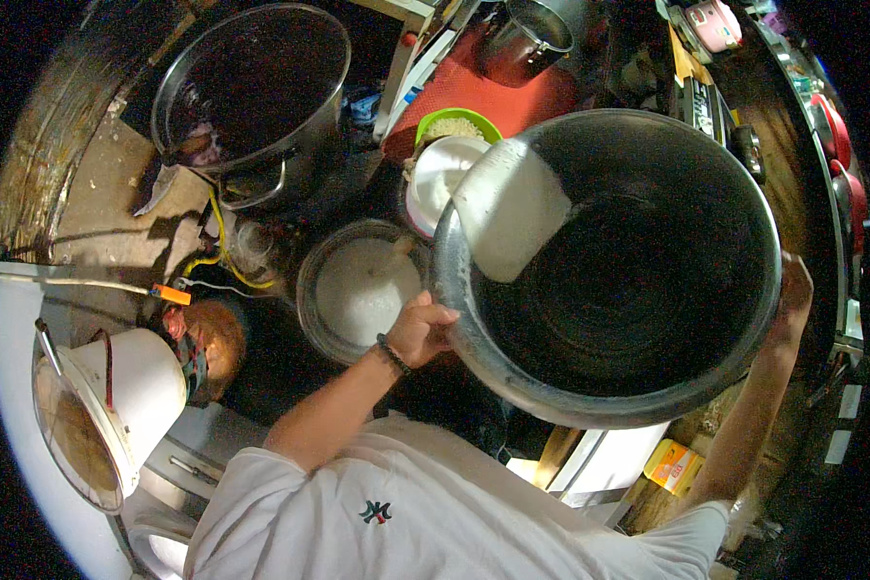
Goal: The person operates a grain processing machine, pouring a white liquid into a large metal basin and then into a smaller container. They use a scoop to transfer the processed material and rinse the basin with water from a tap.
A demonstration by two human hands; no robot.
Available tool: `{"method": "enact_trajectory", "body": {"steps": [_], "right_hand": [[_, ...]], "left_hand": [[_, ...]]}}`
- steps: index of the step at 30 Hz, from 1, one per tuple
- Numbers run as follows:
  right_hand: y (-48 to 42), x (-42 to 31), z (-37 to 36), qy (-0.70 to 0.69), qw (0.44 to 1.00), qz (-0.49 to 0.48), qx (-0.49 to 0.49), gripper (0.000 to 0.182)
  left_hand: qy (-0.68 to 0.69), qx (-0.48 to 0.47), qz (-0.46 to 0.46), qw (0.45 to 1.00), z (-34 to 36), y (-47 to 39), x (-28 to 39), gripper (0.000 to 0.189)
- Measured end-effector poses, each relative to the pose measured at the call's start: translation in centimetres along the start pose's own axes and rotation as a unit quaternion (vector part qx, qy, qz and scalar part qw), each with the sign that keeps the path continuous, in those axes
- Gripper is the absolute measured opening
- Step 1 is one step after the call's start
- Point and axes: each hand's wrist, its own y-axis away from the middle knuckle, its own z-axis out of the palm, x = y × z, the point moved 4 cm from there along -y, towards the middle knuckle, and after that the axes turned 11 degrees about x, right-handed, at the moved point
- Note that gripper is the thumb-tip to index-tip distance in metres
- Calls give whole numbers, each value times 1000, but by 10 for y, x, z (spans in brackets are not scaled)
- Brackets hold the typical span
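Observation:
A large, wide metal basin (616, 406) is held up in front of me, its dark inside facing the camera and a bright patch of light on its left inner wall. My left hand (424, 330), with a dark beaded bracelet at the wrist, grips the basin's lower left rim. My right hand (794, 293) holds the rim on the right side, partly hidden by it. Just left of the basin stands a round metal bowl (308, 326) with whitish cloudy contents. Behind that are a white bowl (435, 170) and a green bowl (489, 127) of pale, grain-like food.
A tall steel pot (312, 138) stands at the upper left, and a smaller pot (529, 54) on a red mat (442, 90). A white bucket (145, 370) with a strainer (119, 500) lies left. A cable with an orange connector (172, 293) crosses nearby. A yellow container (673, 466) is lower right.

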Motion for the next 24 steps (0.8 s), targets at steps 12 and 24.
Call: {"method": "enact_trajectory", "body": {"steps": [12,24], "right_hand": [[-12,66,-57,39,998,12,-51,39],[-31,58,-54,81,985,-140,-61,38]], "left_hand": [[122,-100,10,987,-1,14,-10,46],[48,-22,53,997,-2,-16,-6,40]]}}
